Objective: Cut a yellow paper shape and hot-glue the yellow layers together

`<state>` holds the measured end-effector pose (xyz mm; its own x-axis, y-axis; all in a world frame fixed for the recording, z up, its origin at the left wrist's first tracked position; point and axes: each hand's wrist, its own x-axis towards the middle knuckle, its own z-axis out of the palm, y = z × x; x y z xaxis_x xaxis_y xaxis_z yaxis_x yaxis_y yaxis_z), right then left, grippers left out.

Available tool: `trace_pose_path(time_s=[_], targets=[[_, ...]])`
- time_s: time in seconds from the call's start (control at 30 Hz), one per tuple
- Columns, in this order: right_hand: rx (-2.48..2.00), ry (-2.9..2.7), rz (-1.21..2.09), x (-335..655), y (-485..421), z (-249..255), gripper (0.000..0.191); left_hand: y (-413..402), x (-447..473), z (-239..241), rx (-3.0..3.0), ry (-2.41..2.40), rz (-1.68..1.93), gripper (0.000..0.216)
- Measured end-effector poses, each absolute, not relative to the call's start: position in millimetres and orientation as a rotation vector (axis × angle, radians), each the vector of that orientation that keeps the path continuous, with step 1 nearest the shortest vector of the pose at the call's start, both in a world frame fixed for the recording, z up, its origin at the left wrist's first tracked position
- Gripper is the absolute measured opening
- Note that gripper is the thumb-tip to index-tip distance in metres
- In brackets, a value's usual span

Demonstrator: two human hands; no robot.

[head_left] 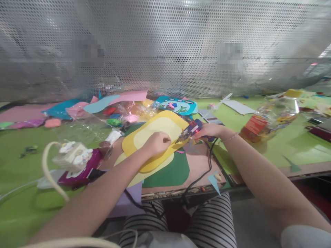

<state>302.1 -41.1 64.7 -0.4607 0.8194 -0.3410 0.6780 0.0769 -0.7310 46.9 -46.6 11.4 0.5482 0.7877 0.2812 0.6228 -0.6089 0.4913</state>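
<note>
My right hand [209, 131] is closed around a dark blue glue gun [193, 128] with a small lit red light and a black cord. Its tip points left, over the right edge of a yellow rounded paper cutout [161, 164]. A smaller cream paper shape [143, 132] lies on the yellow one. My left hand [157, 144] rests on these layers with its fingers curled in; whatever they may pinch is hidden. Below the yellow cutout, dark green paper [170, 172] sticks out, along with another pale yellow piece.
A perforated metal panel [165, 48] rises behind the table. Clay packets and coloured paper lie at back left, beside a decorated blue card [178, 105]. A power adapter [71, 155] and purple device [80, 174] sit left. At right stands a clear bottle [271, 117] of amber liquid.
</note>
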Motion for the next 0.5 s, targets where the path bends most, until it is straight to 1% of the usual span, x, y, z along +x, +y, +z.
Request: trace_pose_path(time_s=[0.33, 0.5], targets=[[-1.366, -2.24, 1.295, 285.7, -46.4, 61.7, 0.021, -46.0, 46.6, 14.4, 2.358, 1.156, 0.667, 0.018], [-1.302, -2.308, 1.272, 286.5, -46.9, 61.6, 0.02, -45.4, 46.3, 13.1, 2.411, 1.111, 0.68, 0.019]])
